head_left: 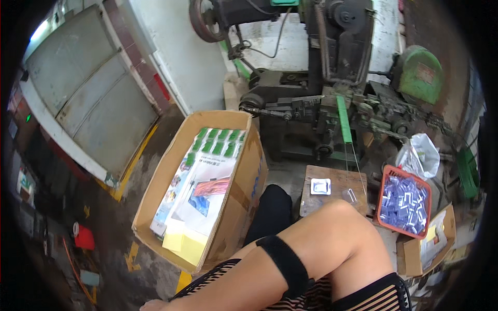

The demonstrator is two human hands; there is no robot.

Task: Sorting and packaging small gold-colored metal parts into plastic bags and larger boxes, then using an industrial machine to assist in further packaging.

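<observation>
My right arm is bent across my front, its elbow pointing forward and a black strap (286, 266) around the forearm. My right hand (153, 306) shows only as a sliver at the lower left edge, and its fingers cannot be made out. My left hand is out of the picture. Closest to the right hand is an open cardboard box (232, 211) holding printed sheets (199, 199), rows of green pieces (218, 142) and yellow paper (185, 244). Beyond the elbow, a small white square item (320, 186) and a clear plastic piece (350, 195) lie on a wooden board (313, 205).
A dark machine (332, 119) with a green strip (344, 119) stands ahead. To the right are a red basket (380, 220) of bluish clear plastic pieces (405, 205), a white plastic bag (420, 155) and a smaller carton (412, 256). A metal door (88, 98) is at left.
</observation>
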